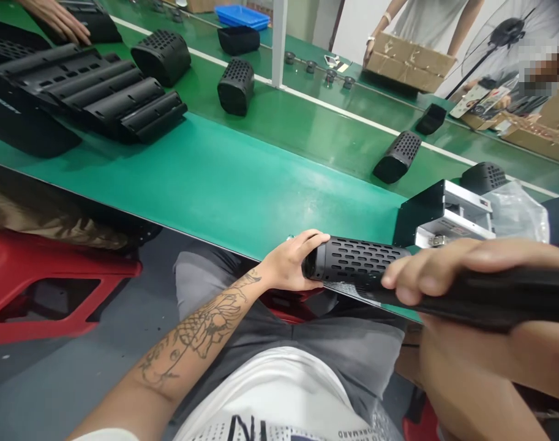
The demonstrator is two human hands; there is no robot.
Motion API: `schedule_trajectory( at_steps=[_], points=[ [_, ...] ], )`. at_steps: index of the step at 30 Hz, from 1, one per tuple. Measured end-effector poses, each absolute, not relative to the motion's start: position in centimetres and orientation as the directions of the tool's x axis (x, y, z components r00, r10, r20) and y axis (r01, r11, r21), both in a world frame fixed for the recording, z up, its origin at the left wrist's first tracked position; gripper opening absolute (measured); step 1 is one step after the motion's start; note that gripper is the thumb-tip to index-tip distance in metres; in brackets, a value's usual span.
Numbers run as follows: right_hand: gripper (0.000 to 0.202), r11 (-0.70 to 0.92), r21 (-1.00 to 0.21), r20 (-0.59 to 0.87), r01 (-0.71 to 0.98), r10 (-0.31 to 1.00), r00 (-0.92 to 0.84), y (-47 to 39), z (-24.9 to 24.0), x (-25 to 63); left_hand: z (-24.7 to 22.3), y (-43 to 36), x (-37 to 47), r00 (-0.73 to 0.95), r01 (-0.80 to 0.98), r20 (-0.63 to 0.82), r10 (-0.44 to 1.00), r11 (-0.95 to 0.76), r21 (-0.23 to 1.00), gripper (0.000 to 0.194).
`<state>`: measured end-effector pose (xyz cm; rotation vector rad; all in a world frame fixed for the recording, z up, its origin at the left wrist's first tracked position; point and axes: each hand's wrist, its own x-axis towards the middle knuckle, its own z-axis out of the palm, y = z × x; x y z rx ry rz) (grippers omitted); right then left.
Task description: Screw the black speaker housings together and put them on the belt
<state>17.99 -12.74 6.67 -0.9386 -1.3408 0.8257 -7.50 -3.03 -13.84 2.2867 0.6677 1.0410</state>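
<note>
My left hand (292,262) grips the left end of a black perforated housing (359,257), fingers over its top and thumb below. The housing lies on its side at the near edge of the green table, its rows of slots facing up. Close to the camera, my right hand (449,275) is wrapped around a long black cylindrical tool (504,300). The tool points left toward the housing's right end; its tip is hard to make out. Behind my right hand stands a black and silver metal box (444,214) beside a clear plastic bag (520,211).
Several black housings, one of them here (237,86), stand on the green belt (307,131). Black shells (90,92) are piled at left, near another person's hand (61,21). Across the line a person holds a cardboard box (408,61). A red stool (54,288) is at left.
</note>
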Motion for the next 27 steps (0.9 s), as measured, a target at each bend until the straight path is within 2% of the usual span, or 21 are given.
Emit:
schedule_trajectory(
  at_steps=[5,8,18,23,27],
  points=[
    [0.035,0.514,-0.839,0.540,-0.176,0.827,-0.156,-9.2,5.1,14.2,-14.0,-3.2,-7.3,0.572,0.224,0.509,0.643,-0.719,0.658,0.121],
    [0.034,0.473,-0.853,0.517,-0.218,0.820,-0.244,-7.8,4.0,14.7,-14.1,-3.2,-7.1,0.573,0.216,0.505,0.645,-0.714,0.666,0.119],
    [0.030,0.383,-0.896,0.438,-0.225,0.843,-0.313,-8.4,3.5,14.0,-14.0,-3.2,-6.8,0.541,0.217,0.536,0.649,-0.723,0.656,0.111],
    [0.030,0.402,-0.880,0.470,-0.252,0.813,-0.344,-8.0,2.7,14.2,-13.7,-3.5,-6.7,0.532,0.247,0.537,0.655,-0.726,0.642,0.110],
    [0.028,0.430,-0.878,0.476,-0.210,0.833,-0.282,-8.5,1.8,14.0,-14.0,-3.7,-6.7,0.526,0.282,0.522,0.671,-0.717,0.638,0.111]
  ],
)
